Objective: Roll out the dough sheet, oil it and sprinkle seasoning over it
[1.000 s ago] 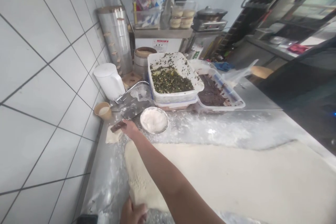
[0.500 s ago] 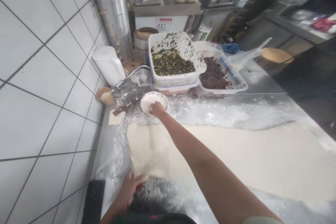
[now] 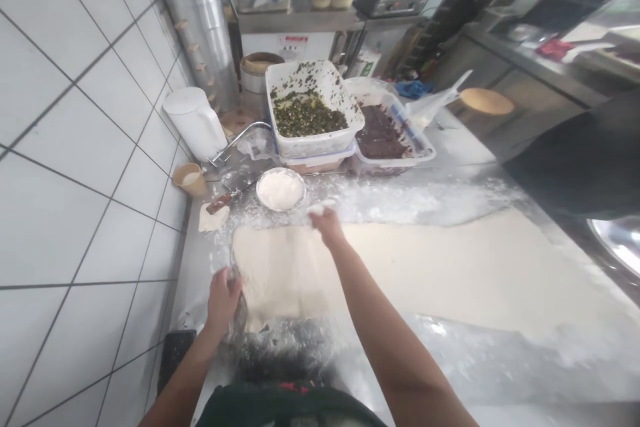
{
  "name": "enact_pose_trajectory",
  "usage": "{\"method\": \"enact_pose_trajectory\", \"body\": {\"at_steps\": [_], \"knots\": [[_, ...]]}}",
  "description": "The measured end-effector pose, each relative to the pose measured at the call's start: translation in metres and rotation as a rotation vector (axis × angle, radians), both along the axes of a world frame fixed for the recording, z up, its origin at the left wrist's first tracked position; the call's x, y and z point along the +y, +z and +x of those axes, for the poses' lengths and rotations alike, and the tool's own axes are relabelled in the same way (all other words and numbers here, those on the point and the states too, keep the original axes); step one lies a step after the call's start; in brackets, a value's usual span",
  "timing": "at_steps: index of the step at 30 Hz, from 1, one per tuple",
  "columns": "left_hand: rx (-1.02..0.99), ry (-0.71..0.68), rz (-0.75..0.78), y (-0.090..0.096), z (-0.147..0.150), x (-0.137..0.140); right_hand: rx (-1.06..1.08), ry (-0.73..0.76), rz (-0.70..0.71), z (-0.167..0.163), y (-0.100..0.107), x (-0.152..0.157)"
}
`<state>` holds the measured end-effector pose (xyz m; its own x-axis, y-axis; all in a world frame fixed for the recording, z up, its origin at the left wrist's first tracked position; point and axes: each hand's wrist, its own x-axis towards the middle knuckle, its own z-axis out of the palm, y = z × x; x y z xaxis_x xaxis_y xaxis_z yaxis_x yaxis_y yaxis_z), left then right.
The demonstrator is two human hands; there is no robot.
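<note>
A long pale sheet of dough [image 3: 420, 267] lies across the floured steel table, with a doubled-looking part at its left end. My left hand [image 3: 223, 300] is beside that left edge, thumb and forefinger apart, fingertips close to the dough; whether they touch it I cannot tell. Over the dough's far edge is my right hand [image 3: 327, 225], its fingers closed on a pinch of white flour [image 3: 320, 207]. The bowl of flour [image 3: 281, 189] stands just to the left of and beyond this hand.
Behind the bowl are a white tub of chopped green filling [image 3: 315, 143] and a clear tub of dark filling [image 3: 383, 137]. At left stand a white jug [image 3: 193, 123], a paper cup [image 3: 190, 180] and a brown-handled tool [image 3: 220, 203]. Tiled wall [image 3: 90, 227] borders the table. Someone's dark clothing [image 3: 580, 160] shows at right.
My right hand has come out of the flour bowl and moved right, over the dough's far edge. My left hand has shifted from the near left corner up along the left edge.
</note>
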<state>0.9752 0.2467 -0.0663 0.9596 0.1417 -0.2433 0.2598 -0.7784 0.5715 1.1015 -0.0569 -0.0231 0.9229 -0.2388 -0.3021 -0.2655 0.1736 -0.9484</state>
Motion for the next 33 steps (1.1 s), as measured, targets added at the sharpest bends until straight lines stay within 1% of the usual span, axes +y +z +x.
{"method": "enact_pose_trajectory", "body": {"at_steps": [2,3,4,5,7,8,9,10,12,13,14,15,16,17,18,19,20,21,22,23,24,25,26,28,30,31,33], "knots": [[-0.238,-0.078,0.123,-0.007,0.022,-0.015,-0.002,0.074,0.081,-0.024,0.009,0.007],[-0.321,-0.113,0.191,-0.01,0.033,-0.023,-0.012,0.051,0.101,-0.031,0.014,0.007],[-0.364,-0.137,0.249,-0.013,0.042,-0.031,-0.028,0.001,0.095,-0.037,0.02,0.005],[-0.38,-0.154,0.301,-0.015,0.05,-0.039,-0.039,-0.034,0.077,-0.041,0.027,-0.001],[-0.383,-0.167,0.368,-0.02,0.06,-0.051,-0.035,-0.005,-0.013,-0.049,0.04,-0.02],[-0.383,-0.167,0.377,-0.021,0.063,-0.057,-0.031,0.023,-0.075,-0.055,0.046,-0.031],[-0.387,-0.164,0.378,-0.022,0.065,-0.061,-0.036,0.014,-0.128,-0.062,0.052,-0.043],[-0.394,-0.16,0.379,-0.023,0.065,-0.066,-0.052,-0.039,-0.157,-0.071,0.056,-0.054],[-0.409,-0.17,0.397,-0.023,0.064,-0.077,-0.078,-0.184,-0.137,-0.092,0.062,-0.072],[-0.414,-0.191,0.406,-0.022,0.062,-0.084,-0.071,-0.206,-0.104,-0.103,0.062,-0.079],[-0.411,-0.229,0.411,-0.022,0.058,-0.092,-0.05,-0.196,-0.081,-0.114,0.06,-0.083],[-0.4,-0.286,0.407,-0.022,0.052,-0.102,-0.026,-0.189,-0.076,-0.124,0.057,-0.086],[-0.381,-0.365,0.392,-0.023,0.043,-0.114,-0.016,-0.223,-0.088,-0.132,0.053,-0.088],[-0.359,-0.467,0.37,-0.025,0.03,-0.126,-0.023,-0.302,-0.108,-0.138,0.049,-0.089],[-0.336,-0.593,0.34,-0.027,0.015,-0.139,-0.043,-0.393,-0.125,-0.142,0.045,-0.09],[-0.317,-0.741,0.301,-0.029,-0.002,-0.151,-0.06,-0.444,-0.136,-0.144,0.042,-0.09],[-0.306,-0.903,0.253,-0.032,-0.02,-0.16,-0.066,-0.437,-0.145,-0.145,0.04,-0.091],[-0.3,-1.058,0.203,-0.034,-0.037,-0.167,-0.069,-0.398,-0.159,-0.144,0.039,-0.093],[-0.3,-1.164,0.17,-0.036,-0.051,-0.169,-0.076,-0.373,-0.179,-0.143,0.04,-0.097],[-0.305,-1.21,0.163,-0.037,-0.061,-0.167,-0.095,-0.392,-0.197,-0.143,0.043,-0.102],[-0.311,-1.204,0.18,-0.038,-0.067,-0.16,-0.121,-0.439,-0.216,-0.143,0.046,-0.109],[-0.32,-1.15,0.218,-0.038,-0.069,-0.151,-0.142,-0.481,-0.227,-0.143,0.05,-0.118],[-0.332,-1.066,0.267,-0.037,-0.066,-0.138,-0.15,-0.495,-0.226,-0.145,0.055,-0.128],[-0.369,-0.887,0.363,-0.035,-0.052,-0.112,-0.143,-0.481,-0.208,-0.149,0.062,-0.149],[-0.431,-0.739,0.436,-0.036,-0.034,-0.09,-0.155,-0.516,-0.17,-0.155,0.066,-0.17],[-0.46,-0.681,0.462,-0.038,-0.025,-0.083,-0.157,-0.527,-0.146,-0.157,0.067,-0.181],[-0.502,-0.583,0.504,-0.044,-0.01,-0.081,-0.134,-0.463,-0.123,-0.159,0.066,-0.202]]}}
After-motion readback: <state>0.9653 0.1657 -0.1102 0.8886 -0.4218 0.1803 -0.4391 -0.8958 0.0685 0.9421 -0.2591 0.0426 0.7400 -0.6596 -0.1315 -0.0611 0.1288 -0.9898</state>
